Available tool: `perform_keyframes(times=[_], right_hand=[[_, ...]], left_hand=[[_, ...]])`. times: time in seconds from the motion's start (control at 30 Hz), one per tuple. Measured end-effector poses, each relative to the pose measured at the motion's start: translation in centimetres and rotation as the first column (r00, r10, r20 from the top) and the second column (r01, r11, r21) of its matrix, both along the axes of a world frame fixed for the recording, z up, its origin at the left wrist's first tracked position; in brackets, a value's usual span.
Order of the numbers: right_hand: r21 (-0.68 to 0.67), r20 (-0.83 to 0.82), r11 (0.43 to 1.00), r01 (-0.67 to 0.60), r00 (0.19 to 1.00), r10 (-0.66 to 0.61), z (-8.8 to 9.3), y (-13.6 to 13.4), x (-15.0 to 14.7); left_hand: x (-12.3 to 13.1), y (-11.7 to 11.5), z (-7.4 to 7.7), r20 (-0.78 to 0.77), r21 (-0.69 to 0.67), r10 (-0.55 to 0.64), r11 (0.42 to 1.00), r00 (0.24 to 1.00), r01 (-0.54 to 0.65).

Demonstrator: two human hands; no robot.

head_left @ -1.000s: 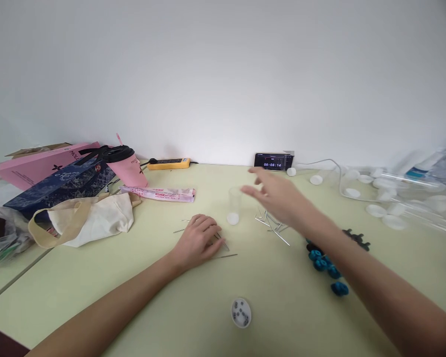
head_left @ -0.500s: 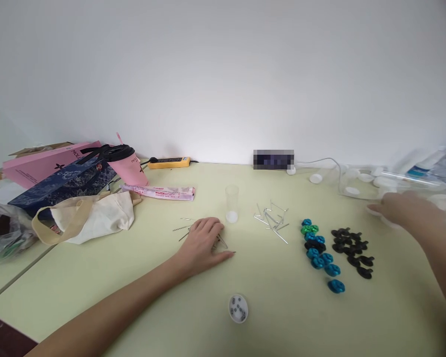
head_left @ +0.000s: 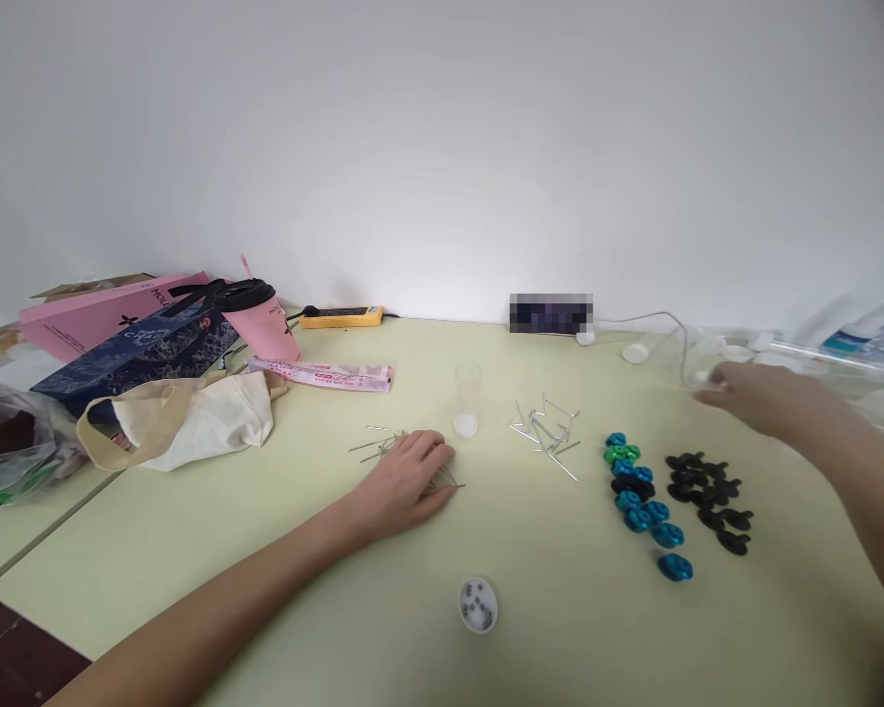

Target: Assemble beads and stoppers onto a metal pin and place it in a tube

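Note:
My left hand [head_left: 405,481] lies palm down on the pale green table [head_left: 265,550], its fingers resting on a few thin metal pins [head_left: 374,447]. A small clear cup [head_left: 468,398] stands just beyond it. My right hand [head_left: 751,403] reaches to the back right, its fingertips at a white cap [head_left: 703,377] beside clear tubes [head_left: 817,355]. Its fingers are blurred and partly hidden. Between the hands lie a loose pile of metal pins [head_left: 545,432], a row of blue and green pieces [head_left: 637,501] and a cluster of black pieces [head_left: 707,491].
A white lid holding dark bits [head_left: 477,602] sits near the front. At the left are a cloth tote bag [head_left: 192,422], a pink cup [head_left: 254,319], boxes [head_left: 139,339] and a pink packet [head_left: 324,373]. A yellow power strip [head_left: 339,316] and a phone [head_left: 551,314] stand by the wall.
My right hand swung from above the cup and pin pile out to the white caps at the right, then drew slightly left and back. The left hand stayed on the pins.

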State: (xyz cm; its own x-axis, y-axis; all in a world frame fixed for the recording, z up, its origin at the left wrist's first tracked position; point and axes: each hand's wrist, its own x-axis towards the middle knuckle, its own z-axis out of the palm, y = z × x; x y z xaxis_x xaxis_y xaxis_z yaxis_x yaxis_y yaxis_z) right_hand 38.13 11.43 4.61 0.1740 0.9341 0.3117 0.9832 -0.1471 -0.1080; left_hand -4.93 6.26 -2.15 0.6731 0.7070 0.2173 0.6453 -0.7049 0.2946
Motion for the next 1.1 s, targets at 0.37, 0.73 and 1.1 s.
perform_keyframes(times=[0.37, 0.73, 1.1], right_hand=[[-0.275, -0.142, 0.727, -0.629, 0.774, 0.616, -3.3, -6.0, -20.1], [-0.352, 0.148, 0.833, -0.427, 0.853, 0.500, -4.7, -4.9, -14.2], [-0.291, 0.150, 0.834, -0.469, 0.838, 0.524, -3.6, -5.5, -13.6]], left_hand=[[-0.3, -0.1, 0.0, 0.031, 0.116, -0.009, 0.993, 0.999, 0.006], [0.5, -2.0, 0.9, 0.116, 0.250, -0.287, 0.935, 0.951, 0.252], [1.6, -2.6, -0.3, 0.070, 0.101, -0.630, 0.776, 0.773, 0.623]])
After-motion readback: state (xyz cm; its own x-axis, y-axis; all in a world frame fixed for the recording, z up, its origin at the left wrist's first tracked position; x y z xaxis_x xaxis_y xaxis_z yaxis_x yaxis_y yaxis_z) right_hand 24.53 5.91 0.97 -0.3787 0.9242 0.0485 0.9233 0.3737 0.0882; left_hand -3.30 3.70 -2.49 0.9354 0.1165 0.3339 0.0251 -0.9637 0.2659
